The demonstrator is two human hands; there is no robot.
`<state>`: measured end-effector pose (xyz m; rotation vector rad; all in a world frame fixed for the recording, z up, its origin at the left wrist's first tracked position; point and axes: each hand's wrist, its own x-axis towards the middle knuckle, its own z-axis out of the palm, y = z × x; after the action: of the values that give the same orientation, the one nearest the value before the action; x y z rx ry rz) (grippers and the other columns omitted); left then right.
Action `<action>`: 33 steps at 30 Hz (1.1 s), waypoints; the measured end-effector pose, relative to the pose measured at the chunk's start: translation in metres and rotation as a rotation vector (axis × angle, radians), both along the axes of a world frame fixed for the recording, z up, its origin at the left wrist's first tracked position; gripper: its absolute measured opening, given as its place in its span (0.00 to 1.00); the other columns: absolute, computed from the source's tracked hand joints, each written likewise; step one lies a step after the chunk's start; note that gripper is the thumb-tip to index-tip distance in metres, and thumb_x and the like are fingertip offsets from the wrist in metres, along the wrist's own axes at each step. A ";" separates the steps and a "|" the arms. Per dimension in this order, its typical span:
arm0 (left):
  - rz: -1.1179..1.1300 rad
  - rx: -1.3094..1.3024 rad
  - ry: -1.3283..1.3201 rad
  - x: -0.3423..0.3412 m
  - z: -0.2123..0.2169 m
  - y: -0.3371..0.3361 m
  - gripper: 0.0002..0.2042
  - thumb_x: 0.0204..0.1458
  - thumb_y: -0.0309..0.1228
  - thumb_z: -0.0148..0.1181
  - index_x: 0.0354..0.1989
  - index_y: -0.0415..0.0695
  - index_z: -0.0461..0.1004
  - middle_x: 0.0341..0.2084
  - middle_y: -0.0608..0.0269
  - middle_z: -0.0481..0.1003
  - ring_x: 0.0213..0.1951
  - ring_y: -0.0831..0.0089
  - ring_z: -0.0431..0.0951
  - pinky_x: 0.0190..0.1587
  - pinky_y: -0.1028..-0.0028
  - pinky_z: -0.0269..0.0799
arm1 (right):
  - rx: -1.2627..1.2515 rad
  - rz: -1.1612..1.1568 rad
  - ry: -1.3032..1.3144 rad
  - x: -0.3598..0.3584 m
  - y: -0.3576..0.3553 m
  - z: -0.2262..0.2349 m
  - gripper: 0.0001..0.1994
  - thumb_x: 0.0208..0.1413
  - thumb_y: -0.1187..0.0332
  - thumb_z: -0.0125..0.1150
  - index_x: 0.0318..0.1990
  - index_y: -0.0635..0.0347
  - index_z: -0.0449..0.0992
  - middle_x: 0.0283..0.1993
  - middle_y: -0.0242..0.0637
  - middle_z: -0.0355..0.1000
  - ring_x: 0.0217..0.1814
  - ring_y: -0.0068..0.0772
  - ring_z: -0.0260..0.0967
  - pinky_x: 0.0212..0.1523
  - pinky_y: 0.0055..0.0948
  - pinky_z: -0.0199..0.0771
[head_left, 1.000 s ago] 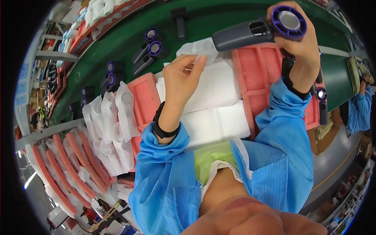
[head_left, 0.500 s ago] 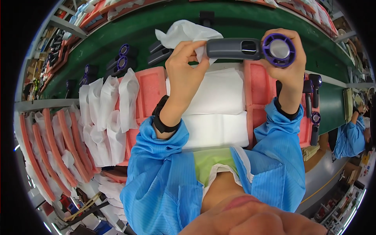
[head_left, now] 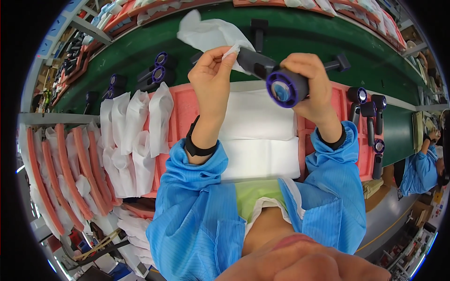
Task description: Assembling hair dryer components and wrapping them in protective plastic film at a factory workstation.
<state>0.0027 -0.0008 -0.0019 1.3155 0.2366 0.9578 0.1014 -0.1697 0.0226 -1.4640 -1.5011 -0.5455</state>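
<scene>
My right hand (head_left: pixel 309 86) wraps round the round head of a dark grey handheld device (head_left: pixel 287 89), like a small fan or hair dryer, with a purple spoked ring on its face. Its handle points up and left, toward my left hand (head_left: pixel 211 75). With thumb and fingers pinched, my left hand holds a thin white bag (head_left: pixel 211 33) at the handle's end. The bag's loose part billows out beyond my fingers. How far the handle sits inside it I cannot tell. Below both hands lie two stacks of flat white bags or sheets (head_left: pixel 260 157).
White-wrapped pieces (head_left: pixel 161 117) lie in a pink foam tray (head_left: pixel 184 105) at left. Unwrapped purple-ringed devices (head_left: pixel 378 146) rest at right, others (head_left: pixel 161 75) on the green bench (head_left: pixel 300 28). Pink trays (head_left: pixel 61 187) stand on edge at far left. A co-worker (head_left: pixel 419 166) is at far right.
The device has come left and down, its head now tilted lower and its handle slanting up toward the bag. My right hand moved with it; my left hand shifted slightly left.
</scene>
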 end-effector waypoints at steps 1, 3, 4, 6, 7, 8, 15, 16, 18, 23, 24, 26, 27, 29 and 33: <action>0.001 0.002 0.000 -0.002 0.002 -0.003 0.08 0.52 0.22 0.63 0.40 0.32 0.76 0.26 0.61 0.76 0.32 0.78 0.76 0.37 0.83 0.70 | -0.029 0.010 -0.034 0.001 0.005 -0.007 0.30 0.35 0.82 0.73 0.50 0.65 0.67 0.46 0.48 0.69 0.44 0.42 0.70 0.42 0.30 0.73; -0.126 -0.053 0.015 -0.007 0.006 -0.017 0.07 0.51 0.22 0.63 0.37 0.33 0.77 0.26 0.62 0.76 0.31 0.79 0.75 0.36 0.83 0.69 | -0.088 0.018 -0.096 0.003 0.013 -0.020 0.34 0.34 0.82 0.73 0.54 0.66 0.66 0.48 0.48 0.67 0.46 0.44 0.70 0.41 0.30 0.73; -0.191 -0.081 0.024 -0.008 0.007 -0.021 0.06 0.51 0.22 0.64 0.36 0.33 0.77 0.26 0.62 0.76 0.30 0.79 0.75 0.35 0.84 0.69 | -0.086 0.012 -0.092 0.004 0.016 -0.024 0.34 0.34 0.82 0.73 0.54 0.66 0.66 0.48 0.48 0.67 0.46 0.44 0.70 0.41 0.30 0.73; -0.185 0.059 0.036 -0.005 0.002 -0.023 0.07 0.50 0.22 0.64 0.36 0.34 0.77 0.25 0.62 0.76 0.29 0.78 0.74 0.34 0.83 0.69 | -0.143 -0.134 -0.064 0.006 0.021 -0.027 0.38 0.31 0.83 0.73 0.57 0.67 0.64 0.49 0.49 0.66 0.47 0.47 0.69 0.42 0.31 0.74; -0.173 0.198 0.045 -0.003 -0.001 -0.024 0.07 0.49 0.22 0.65 0.36 0.34 0.77 0.25 0.62 0.75 0.27 0.78 0.74 0.33 0.82 0.69 | -0.170 -0.209 -0.049 0.005 0.021 -0.027 0.40 0.30 0.83 0.73 0.59 0.67 0.63 0.50 0.49 0.65 0.47 0.49 0.68 0.42 0.32 0.74; -0.161 0.338 0.052 -0.002 -0.003 -0.026 0.08 0.47 0.21 0.65 0.36 0.35 0.78 0.24 0.62 0.75 0.26 0.77 0.73 0.32 0.82 0.68 | -0.169 -0.217 -0.048 0.003 0.020 -0.028 0.40 0.30 0.83 0.73 0.59 0.67 0.63 0.50 0.49 0.65 0.47 0.49 0.68 0.42 0.32 0.74; 0.057 0.800 0.035 -0.011 -0.006 -0.060 0.13 0.41 0.18 0.66 0.38 0.39 0.78 0.24 0.60 0.72 0.26 0.69 0.73 0.30 0.77 0.69 | -0.175 -0.321 0.084 -0.001 0.011 -0.026 0.41 0.31 0.86 0.67 0.61 0.67 0.61 0.49 0.49 0.62 0.48 0.52 0.66 0.43 0.35 0.73; 0.058 0.811 0.048 -0.011 -0.007 -0.063 0.14 0.40 0.17 0.66 0.38 0.39 0.78 0.25 0.59 0.72 0.27 0.67 0.73 0.31 0.76 0.70 | -0.174 -0.326 0.086 0.000 0.009 -0.026 0.41 0.31 0.86 0.67 0.61 0.67 0.61 0.49 0.49 0.62 0.48 0.52 0.66 0.43 0.35 0.73; 0.031 0.835 0.016 -0.008 -0.007 -0.060 0.16 0.40 0.18 0.67 0.41 0.39 0.77 0.31 0.58 0.72 0.29 0.67 0.74 0.32 0.76 0.70 | -0.194 -0.303 0.230 0.003 0.007 -0.024 0.41 0.34 0.81 0.69 0.62 0.66 0.60 0.48 0.48 0.63 0.48 0.50 0.66 0.46 0.36 0.71; 0.039 0.873 0.127 -0.005 0.013 -0.053 0.26 0.38 0.20 0.70 0.51 0.40 0.72 0.46 0.54 0.69 0.39 0.67 0.74 0.39 0.73 0.72 | -0.178 -0.299 0.432 -0.005 0.009 -0.025 0.40 0.36 0.76 0.70 0.62 0.64 0.60 0.48 0.45 0.64 0.52 0.46 0.66 0.49 0.34 0.69; 0.065 0.868 0.214 -0.005 0.016 -0.051 0.28 0.38 0.20 0.70 0.53 0.41 0.70 0.48 0.54 0.68 0.41 0.66 0.74 0.41 0.72 0.72 | -0.178 -0.297 0.428 -0.009 0.007 -0.023 0.40 0.36 0.76 0.70 0.62 0.64 0.60 0.48 0.45 0.64 0.52 0.46 0.66 0.49 0.34 0.69; 0.062 0.819 0.125 -0.005 0.014 -0.038 0.29 0.36 0.21 0.71 0.52 0.41 0.71 0.47 0.54 0.68 0.42 0.64 0.74 0.42 0.70 0.72 | -0.170 0.024 0.568 -0.022 0.002 -0.013 0.37 0.38 0.76 0.68 0.61 0.63 0.62 0.51 0.44 0.65 0.54 0.44 0.65 0.49 0.33 0.69; 0.048 0.768 0.039 -0.003 0.013 -0.030 0.30 0.34 0.21 0.72 0.52 0.42 0.71 0.47 0.54 0.69 0.43 0.62 0.74 0.43 0.69 0.72 | -0.166 0.186 0.634 -0.023 0.001 -0.008 0.36 0.39 0.76 0.68 0.61 0.63 0.62 0.52 0.44 0.65 0.55 0.43 0.65 0.49 0.32 0.69; 0.045 0.723 -0.051 -0.007 0.015 -0.017 0.31 0.31 0.22 0.73 0.51 0.43 0.71 0.47 0.54 0.70 0.44 0.60 0.74 0.44 0.68 0.72 | -0.165 0.155 0.518 -0.014 0.002 0.004 0.35 0.39 0.76 0.67 0.60 0.63 0.63 0.52 0.43 0.66 0.54 0.42 0.66 0.50 0.32 0.69; -0.486 0.365 -0.116 -0.018 0.028 -0.010 0.29 0.32 0.24 0.75 0.48 0.44 0.72 0.51 0.55 0.68 0.49 0.62 0.72 0.49 0.67 0.69 | -0.294 0.142 0.425 0.000 -0.005 -0.006 0.31 0.39 0.76 0.67 0.57 0.64 0.66 0.49 0.43 0.70 0.50 0.41 0.69 0.49 0.33 0.70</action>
<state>-0.0156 -0.0111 0.0259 1.5470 -0.3520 0.6727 0.1010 -0.1745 0.0169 -1.5592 -1.3643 0.0784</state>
